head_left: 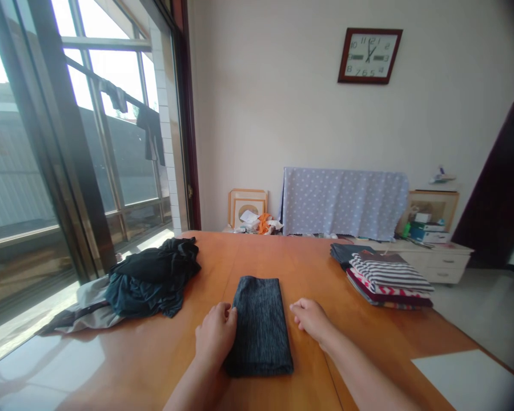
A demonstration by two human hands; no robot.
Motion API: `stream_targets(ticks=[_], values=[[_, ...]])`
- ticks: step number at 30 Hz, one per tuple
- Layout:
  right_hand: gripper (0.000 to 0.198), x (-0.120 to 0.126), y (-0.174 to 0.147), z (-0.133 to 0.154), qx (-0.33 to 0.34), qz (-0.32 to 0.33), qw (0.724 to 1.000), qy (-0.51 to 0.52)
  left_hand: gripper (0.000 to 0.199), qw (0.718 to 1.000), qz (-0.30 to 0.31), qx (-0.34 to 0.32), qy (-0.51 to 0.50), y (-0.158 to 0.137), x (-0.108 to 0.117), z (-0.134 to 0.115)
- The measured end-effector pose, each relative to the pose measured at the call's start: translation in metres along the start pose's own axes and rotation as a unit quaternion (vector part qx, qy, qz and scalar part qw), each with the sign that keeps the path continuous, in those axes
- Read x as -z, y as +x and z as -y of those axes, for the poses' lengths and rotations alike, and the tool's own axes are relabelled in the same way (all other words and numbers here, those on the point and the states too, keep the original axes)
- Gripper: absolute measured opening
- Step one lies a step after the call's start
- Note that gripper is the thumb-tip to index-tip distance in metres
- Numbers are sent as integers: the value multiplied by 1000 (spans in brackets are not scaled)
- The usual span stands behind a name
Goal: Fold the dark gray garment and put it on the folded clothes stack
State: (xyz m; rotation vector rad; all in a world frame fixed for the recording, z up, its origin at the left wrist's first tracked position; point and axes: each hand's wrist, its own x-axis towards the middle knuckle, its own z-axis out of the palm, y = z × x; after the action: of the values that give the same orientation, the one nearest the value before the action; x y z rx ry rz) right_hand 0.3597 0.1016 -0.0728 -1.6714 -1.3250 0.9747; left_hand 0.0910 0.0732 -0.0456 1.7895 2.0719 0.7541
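Observation:
A dark, grey-streaked garment (261, 325), folded into a neat rectangle, lies flat in the middle of the wooden table (261, 257). At its left edge is my left hand (216, 334), fingers curled and thumb against the cloth; its fingertips are partly hidden. My right hand (310, 319) hovers just off the right edge, fingers bent together with nothing visible in them. To the left is a loose heap of dark clothes (154, 277). On the right, a stack of folded clothes (389, 279) has a striped piece on top.
A white sheet (471, 377) lies at the table's right front corner. Behind the table are a cloth-draped object (345, 200) and a low cabinet (449, 260) with boxes on it. A sliding glass door (89, 142) borders the left side. A clock (370, 56) hangs on the wall.

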Motion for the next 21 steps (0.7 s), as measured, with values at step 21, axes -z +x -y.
stream_targets(ticks=[21], values=[[22,-14,-5,27,-27,8,999,-45,30,992,89,87,-10,36,-2,-35]])
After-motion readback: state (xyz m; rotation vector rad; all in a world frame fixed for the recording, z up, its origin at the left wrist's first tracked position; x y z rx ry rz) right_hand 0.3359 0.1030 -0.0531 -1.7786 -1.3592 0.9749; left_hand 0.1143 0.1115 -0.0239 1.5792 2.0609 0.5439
